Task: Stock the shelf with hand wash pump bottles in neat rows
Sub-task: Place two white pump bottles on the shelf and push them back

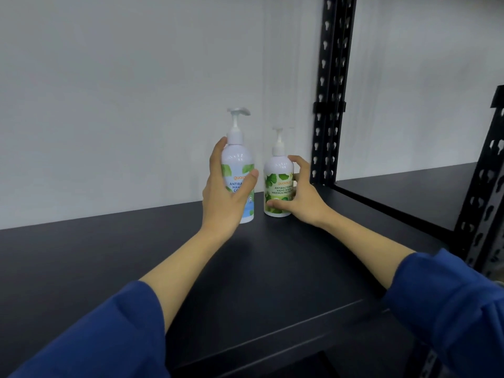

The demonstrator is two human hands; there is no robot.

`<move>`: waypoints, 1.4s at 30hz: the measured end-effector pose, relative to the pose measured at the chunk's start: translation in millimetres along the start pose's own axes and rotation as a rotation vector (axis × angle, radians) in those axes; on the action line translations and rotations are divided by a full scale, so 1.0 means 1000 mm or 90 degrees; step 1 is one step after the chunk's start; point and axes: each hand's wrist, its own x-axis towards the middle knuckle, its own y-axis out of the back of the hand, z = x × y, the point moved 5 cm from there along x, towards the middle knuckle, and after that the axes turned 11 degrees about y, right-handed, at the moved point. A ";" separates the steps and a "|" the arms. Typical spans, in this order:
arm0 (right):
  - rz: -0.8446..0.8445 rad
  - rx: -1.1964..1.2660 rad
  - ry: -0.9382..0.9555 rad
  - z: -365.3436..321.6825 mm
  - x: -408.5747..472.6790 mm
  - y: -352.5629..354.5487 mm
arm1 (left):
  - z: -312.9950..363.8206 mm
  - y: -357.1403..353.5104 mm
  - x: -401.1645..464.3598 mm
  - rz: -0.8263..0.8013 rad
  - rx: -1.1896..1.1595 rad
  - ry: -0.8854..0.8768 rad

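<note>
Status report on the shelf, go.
Left hand grips blue bottle. Right hand grips green bottle. Both upright on shelf, near the back. Nothing blocking.

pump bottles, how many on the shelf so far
2. Blue-label bottle in the left hand, green-label bottle just right of it, held by the right hand. None seems hidden.

- Left hand [226, 197] is raised, arm outstretched, fingers and thumb curled in a grip.
- Right hand [302, 195] reaches forward, fingers curled, thumb low.
</note>
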 end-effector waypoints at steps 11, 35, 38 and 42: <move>-0.012 -0.013 0.000 0.004 -0.004 0.000 | 0.000 0.001 0.000 0.002 -0.007 0.001; -0.012 -0.103 -0.013 -0.001 -0.008 -0.003 | -0.002 0.003 0.001 0.017 0.003 -0.004; -0.060 -0.191 -0.040 -0.013 -0.019 -0.002 | -0.005 0.004 0.000 0.019 0.001 -0.003; -0.210 -0.327 -0.132 -0.038 -0.057 0.011 | -0.007 0.001 0.001 0.003 0.001 -0.002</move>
